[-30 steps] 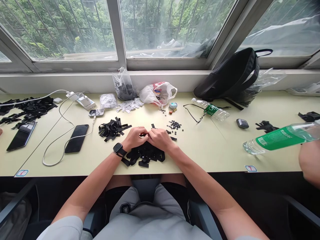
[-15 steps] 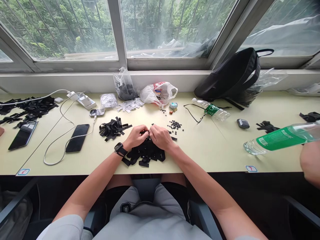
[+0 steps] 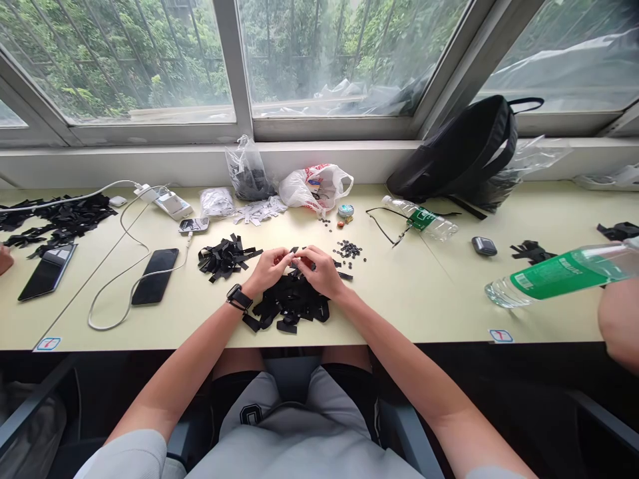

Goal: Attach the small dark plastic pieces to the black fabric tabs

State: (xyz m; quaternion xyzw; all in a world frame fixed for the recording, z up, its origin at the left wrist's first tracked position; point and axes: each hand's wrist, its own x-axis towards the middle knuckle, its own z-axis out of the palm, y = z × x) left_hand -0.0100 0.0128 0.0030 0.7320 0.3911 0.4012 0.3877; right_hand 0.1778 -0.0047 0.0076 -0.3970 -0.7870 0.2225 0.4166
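Nearest us, above our lap, a loose heap of black strips (image 3: pixel 289 303) is lying close to the front edge of the table (image 3: pixel 424 306), just under our wrists. Over its far side we are bringing both hands together: the left hand (image 3: pixel 271 271), with a dark watch (image 3: pixel 238 297) sitting on its wrist, is meeting the right hand (image 3: pixel 324 271) tip to tip. Our fingers (image 3: pixel 313 253) are bunching nearly closed on both sides, and a tiny dark bit is showing at their tips; whether they are really gripping it, and what it is, we cannot tell. To our left a dark phone (image 3: pixel 154 278) is lying under a white cable (image 3: pixel 114 324), while toward our right a large bottle (image 3: pixel 556 276) with a green label is leaning beside a co-worker's arm (image 3: pixel 622 319). Just beyond our left hand a second pile of strips (image 3: pixel 224 257) is resting, and beyond our right hand small black rings (image 3: pixel 349 249) are lying scattered. Farther back, glasses (image 3: pixel 394 243) are lying against a smaller bottle (image 3: pixel 424 221). White slips (image 3: pixel 259 209) are spreading before a clear bag (image 3: pixel 248 176), a white bag (image 3: pixel 299 188) is sitting beside them, and a black backpack (image 3: pixel 449 156) is slumping by the windows (image 3: pixel 344 63).
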